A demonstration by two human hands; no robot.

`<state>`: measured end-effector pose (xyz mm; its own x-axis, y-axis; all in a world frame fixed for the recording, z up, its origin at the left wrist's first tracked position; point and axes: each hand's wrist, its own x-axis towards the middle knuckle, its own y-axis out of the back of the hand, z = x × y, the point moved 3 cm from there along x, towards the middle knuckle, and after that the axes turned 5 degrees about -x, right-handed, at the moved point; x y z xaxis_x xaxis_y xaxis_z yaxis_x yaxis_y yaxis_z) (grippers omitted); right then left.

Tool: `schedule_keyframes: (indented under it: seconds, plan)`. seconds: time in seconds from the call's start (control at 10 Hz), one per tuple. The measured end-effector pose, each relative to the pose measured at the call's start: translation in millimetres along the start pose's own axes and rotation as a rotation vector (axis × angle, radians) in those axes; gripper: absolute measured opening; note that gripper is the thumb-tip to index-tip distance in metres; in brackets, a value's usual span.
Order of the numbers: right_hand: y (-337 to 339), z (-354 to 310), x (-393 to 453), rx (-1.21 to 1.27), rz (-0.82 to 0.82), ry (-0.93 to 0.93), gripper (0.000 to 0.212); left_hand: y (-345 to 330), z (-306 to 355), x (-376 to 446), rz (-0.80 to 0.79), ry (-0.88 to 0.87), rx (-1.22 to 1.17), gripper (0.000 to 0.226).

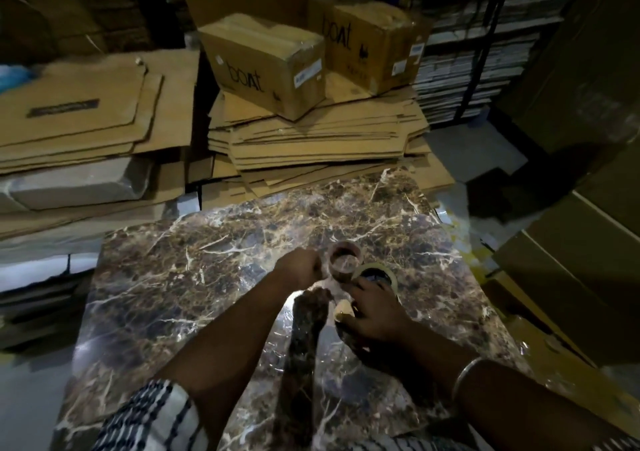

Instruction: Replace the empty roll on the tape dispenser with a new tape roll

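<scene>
Hands at tape rolls over marble table point(194, 277).
Left hand point(300, 270) pinches upright brown roll point(343, 262), opening upward; right hand point(375, 306) grips tan roll point(375, 274).

Boxes point(266, 66) on cardboard stack point(311, 138)

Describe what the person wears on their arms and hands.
Both hands are bare, no gloves. The left hand belongs to an arm with a short sleeve in a black-and-white woven stripe pattern. The right hand has a thin silver-coloured bangle round the forearm; a strip of the same patterned cloth shows at the bottom edge.
</scene>
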<state>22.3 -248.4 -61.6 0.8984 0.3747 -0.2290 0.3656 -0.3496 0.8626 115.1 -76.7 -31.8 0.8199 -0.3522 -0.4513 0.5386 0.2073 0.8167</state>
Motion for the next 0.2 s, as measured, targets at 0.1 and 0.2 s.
schedule_keyframes:
  seconds: [0.1, 0.2]
  plan:
    - [19.6, -15.7, 19.9, 0.008, -0.027, -0.068, 0.060, -3.6, -28.8, -16.9, 0.089, 0.129, -0.167, 0.028]
    - [23.6, -20.8, 46.5, -0.038, -0.183, -0.149, 0.041, -13.1, -50.9, -28.1, 0.145, 0.211, -0.364, 0.016]
